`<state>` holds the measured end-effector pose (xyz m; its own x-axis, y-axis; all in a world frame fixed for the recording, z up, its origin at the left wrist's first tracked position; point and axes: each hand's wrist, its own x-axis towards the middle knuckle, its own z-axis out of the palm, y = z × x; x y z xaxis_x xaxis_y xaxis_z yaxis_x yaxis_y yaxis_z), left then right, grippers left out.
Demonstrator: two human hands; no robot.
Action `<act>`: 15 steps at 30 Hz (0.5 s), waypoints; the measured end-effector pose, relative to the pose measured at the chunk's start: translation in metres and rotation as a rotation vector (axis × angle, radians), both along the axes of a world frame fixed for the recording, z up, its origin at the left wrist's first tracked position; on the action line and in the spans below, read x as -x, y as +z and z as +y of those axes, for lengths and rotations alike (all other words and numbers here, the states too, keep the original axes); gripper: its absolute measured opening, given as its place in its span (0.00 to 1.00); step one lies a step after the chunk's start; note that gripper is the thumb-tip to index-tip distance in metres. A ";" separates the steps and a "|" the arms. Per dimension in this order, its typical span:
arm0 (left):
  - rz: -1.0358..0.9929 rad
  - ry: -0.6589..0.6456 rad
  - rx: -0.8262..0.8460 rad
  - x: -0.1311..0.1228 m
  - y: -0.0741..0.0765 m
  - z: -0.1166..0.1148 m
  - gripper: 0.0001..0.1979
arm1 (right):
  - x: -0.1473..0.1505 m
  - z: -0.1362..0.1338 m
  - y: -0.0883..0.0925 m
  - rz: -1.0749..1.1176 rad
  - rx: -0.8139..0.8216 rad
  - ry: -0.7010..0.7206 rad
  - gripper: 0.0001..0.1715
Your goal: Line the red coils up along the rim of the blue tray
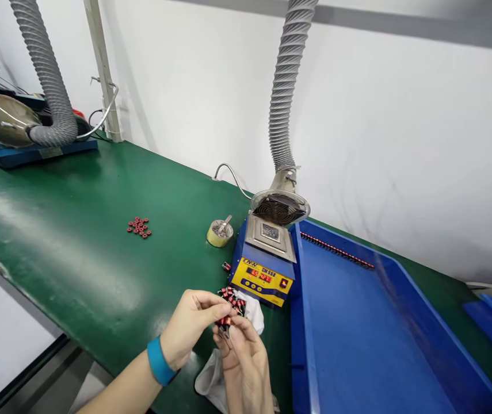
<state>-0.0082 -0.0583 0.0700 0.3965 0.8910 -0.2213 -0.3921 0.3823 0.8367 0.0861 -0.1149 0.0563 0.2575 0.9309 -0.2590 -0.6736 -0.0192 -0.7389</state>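
My left hand, with a blue band on the wrist, pinches thumb and forefinger at a small red-and-black wire-wound coil. My right hand grips the same coil from below and the right, fingertips close to the left thumb. Fingers partly cover the coil, so its leads are hard to make out. Just beyond the fingertips lies a pile of similar red-and-black coils, beside a white cloth. One more coil rests apart, near the left side of the solder pot.
A fume hood on a grey hose hangs over the pot. Left of it stands a small round tin. Several red ring-shaped parts lie on the green bench. The blue tray at right holds a coil row.
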 end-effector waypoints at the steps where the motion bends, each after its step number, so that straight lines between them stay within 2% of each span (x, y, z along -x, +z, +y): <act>1: -0.024 0.019 0.020 -0.002 0.001 -0.001 0.12 | 0.001 -0.001 0.000 -0.006 -0.008 -0.012 0.13; 5: -0.048 0.150 0.014 -0.004 0.009 0.000 0.12 | 0.002 -0.006 0.001 -0.006 -0.024 0.023 0.12; 9: 0.082 0.364 -0.123 0.011 0.015 0.009 0.09 | -0.011 -0.012 0.007 0.016 0.013 0.056 0.12; 12: 0.412 0.318 -0.316 0.036 0.007 0.007 0.08 | -0.033 -0.015 0.019 -0.022 0.072 0.079 0.13; 15: 0.797 0.170 -0.563 0.063 -0.020 -0.007 0.07 | -0.067 -0.008 0.042 -0.146 0.102 0.075 0.17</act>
